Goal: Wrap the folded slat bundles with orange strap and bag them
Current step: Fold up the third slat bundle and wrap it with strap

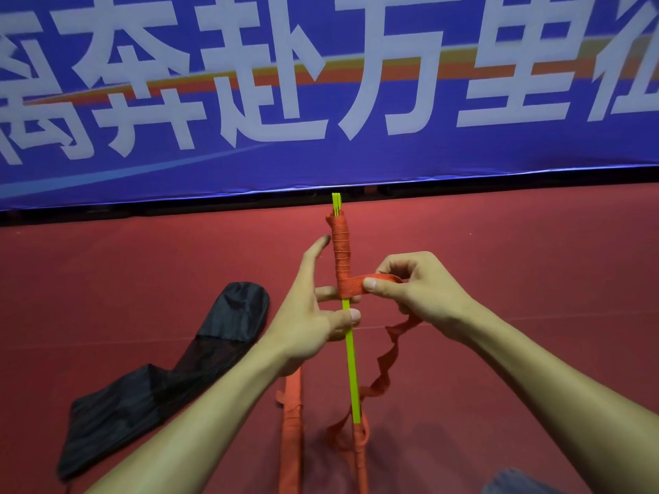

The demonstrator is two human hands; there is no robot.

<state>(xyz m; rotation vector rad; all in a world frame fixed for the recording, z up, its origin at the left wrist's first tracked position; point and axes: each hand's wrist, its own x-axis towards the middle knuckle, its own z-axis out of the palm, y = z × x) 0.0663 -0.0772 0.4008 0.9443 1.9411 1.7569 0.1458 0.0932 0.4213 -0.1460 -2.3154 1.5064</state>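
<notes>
A bundle of thin yellow-green slats (351, 365) stands upright at the centre, its upper part wound with orange strap (341, 258). My left hand (310, 322) holds the bundle below the winding, thumb and lower fingers pinching it, index finger stretched up beside the wrap. My right hand (417, 290) pinches the flat strap just right of the bundle. The loose strap tail (383, 365) hangs from that hand down to the floor. A second bundle fully wrapped in orange (292, 433) lies on the floor below my left wrist. A black bag (167, 372) lies at the left.
Red floor (517, 244) spreads all around. A blue banner with large white characters (321, 101) stands along the far edge. A bit of grey-blue cloth (513, 483) shows at the bottom right.
</notes>
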